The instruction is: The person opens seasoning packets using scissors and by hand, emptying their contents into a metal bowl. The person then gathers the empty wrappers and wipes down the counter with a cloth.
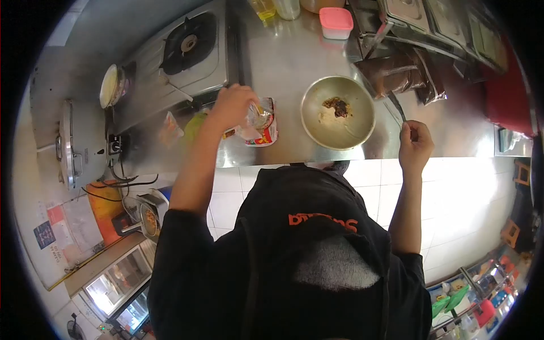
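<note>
My left hand (231, 106) is curled at the upper left of a red-and-white printed plastic packet (266, 135), its fingertips closed at the packet's edge. Clear, crinkled film shows along the top of the packet. On the counter between my hands stands a wide metal bowl (317, 131), holding a dark brown paste (340, 107) and a paler clump beside it. My right hand (416, 144), to the right of the bowl, is closed around a slim utensil with a dark upper part (397, 105). It points up and away; its kind cannot be made out.
A gas stove (207, 62) stands at the back left of the steel counter (280, 68). Brown filled plastic bags (394, 73) lie right of the bowl, below a rack of lidded metal containers (405, 14). A pink-lidded tub (336, 24) sits at the back.
</note>
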The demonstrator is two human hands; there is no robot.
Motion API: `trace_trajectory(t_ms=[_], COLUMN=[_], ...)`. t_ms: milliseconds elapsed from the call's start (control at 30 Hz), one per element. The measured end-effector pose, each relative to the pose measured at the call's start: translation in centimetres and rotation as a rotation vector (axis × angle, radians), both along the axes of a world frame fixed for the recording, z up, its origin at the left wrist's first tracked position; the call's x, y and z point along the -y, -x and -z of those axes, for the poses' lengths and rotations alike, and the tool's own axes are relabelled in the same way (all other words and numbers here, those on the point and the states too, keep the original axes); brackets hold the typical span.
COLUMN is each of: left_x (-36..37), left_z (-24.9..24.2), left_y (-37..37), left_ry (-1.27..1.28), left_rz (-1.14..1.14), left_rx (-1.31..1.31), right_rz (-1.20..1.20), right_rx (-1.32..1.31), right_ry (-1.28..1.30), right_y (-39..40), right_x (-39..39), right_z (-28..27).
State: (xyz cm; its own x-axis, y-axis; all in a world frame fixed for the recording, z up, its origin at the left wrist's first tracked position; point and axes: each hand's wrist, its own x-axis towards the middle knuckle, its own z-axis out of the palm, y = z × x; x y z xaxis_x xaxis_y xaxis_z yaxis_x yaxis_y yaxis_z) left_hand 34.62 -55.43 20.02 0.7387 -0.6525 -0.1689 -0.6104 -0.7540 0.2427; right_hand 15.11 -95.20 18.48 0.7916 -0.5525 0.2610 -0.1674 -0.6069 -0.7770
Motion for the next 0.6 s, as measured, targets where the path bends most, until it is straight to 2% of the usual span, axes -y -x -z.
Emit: trace_trajectory(t_ms=[33,67,100,167,200,233,267,300,333,367,433,467,500,533,567,600], left_x=[0.6,0.7,0.6,0.0,-0.4,-0.8,-1.4,-2.3,-3.2,-4.1,-6.0,-7.1,-8.3,-9.2,-9.7,-10.1], left_z=[0.2,0.9,2.2,4.6,5.6,6.7,7.6,8.5,8.9,8.7,7.9,7.4,6.4,5.9,6.3,6.8], left_y=[0.3,0.5,0.8,1.2,1.3,1.6,1.6,1.6,1.6,1.6,1.7,2.0,2.2,2.8,3.6,4.6], left_ry=[-0.275,-0.263,-0.231,-0.188,-0.146,-0.105,-0.093,0.055,0.202,0.212,0.392,0.398,0.329,0.256,0.259,0.181], left_rz=[0.068,0.061,0.059,0.061,0.068,0.076,0.080,-0.001,-0.081,-0.077,-0.021,-0.023,-0.170,-0.318,-0.325,-0.360], left_rx=[-0.039,-0.037,-0.144,-0.245,-0.240,-0.238,-0.233,-0.312,-0.391,-0.388,0.100,0.096,0.073,0.048,0.043,0.019], right_rz=[-0.007,-0.066,-0.126,-0.265,-0.356,-0.456,-0.597,-0.639,-0.681,-0.721,-0.789,-0.865,-0.868,-0.938,-1.007,-1.014], right_rx=[0.001,0.024,0.048,0.006,-0.092,-0.223,-0.156,-0.361,-0.375,-0.389,-0.471,-0.559,-0.566,-0.691,-0.817,-0.821], right_ry=[0.013,-0.032,-0.078,-0.001,0.017,0.088,0.247,0.243,0.286,0.329,0.438,0.534,0.538,0.571,0.603,0.608], right_y=[-0.6,-1.4,-2.3,-4.0,-4.8,-5.9,-7.0,-7.9,-8.8,-9.8,-12.2,-13.1,-14.0,-14.9,-15.4,-15.5], right_x=[-1.1,-2.2,-3.3,-6.5,-8.3,-10.3,-12.0,-14.1,-16.0,-17.6,-20.0,-20.9,-21.9,-22.9,-23.6,-24.1], right_z=[-0.5,-1.1,-1.5,-2.3,-2.7,-3.0,-2.5,-2.9,-2.8,-2.4,-1.3,-0.8,-0.6,-0.3,0.0,1.1])
